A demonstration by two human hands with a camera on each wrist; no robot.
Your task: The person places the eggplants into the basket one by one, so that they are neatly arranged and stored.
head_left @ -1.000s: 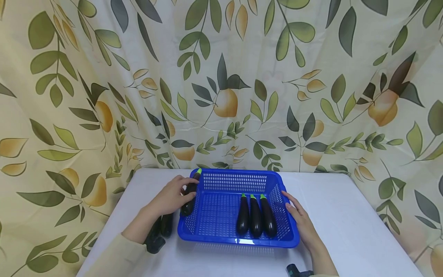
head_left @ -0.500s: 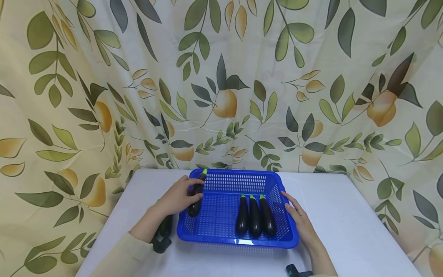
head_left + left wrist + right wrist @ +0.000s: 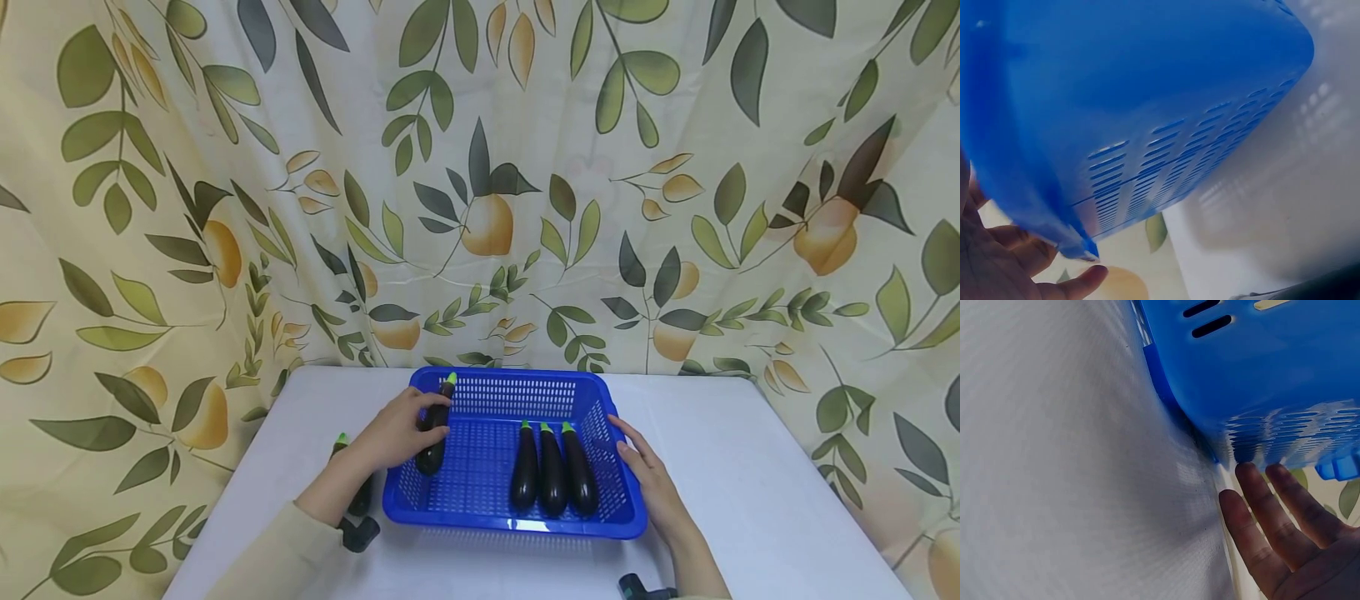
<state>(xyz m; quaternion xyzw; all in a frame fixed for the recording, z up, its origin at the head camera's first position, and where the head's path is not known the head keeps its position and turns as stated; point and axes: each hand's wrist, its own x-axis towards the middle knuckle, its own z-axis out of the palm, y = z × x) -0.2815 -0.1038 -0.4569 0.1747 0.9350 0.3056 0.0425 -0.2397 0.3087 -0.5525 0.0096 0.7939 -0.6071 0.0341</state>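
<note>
In the head view my left hand [image 3: 397, 429] grips a dark eggplant [image 3: 431, 446] by its sides, over the left part of a blue plastic basket [image 3: 517, 525]. Its green stem end points away from me. Three more eggplants [image 3: 553, 471] lie side by side in the basket's right half, stems towards the back. My right hand [image 3: 652, 479] rests at the basket's right rim; in the right wrist view its straight fingers [image 3: 1279, 525] touch the slotted outer wall. The left wrist view shows the basket's outside [image 3: 1147, 81], hiding the held eggplant.
Left of the basket, eggplant [image 3: 362, 497] shows partly under my left forearm; how many lie there is hidden. Dark wrist devices [image 3: 360, 533] sit near my forearms. A white table [image 3: 750, 500] bears the basket, with a leaf-patterned curtain [image 3: 480, 208] behind.
My left hand has moved right with the eggplant, from above the basket's left rim to inside that rim. The right hand, basket and three eggplants stay put.
</note>
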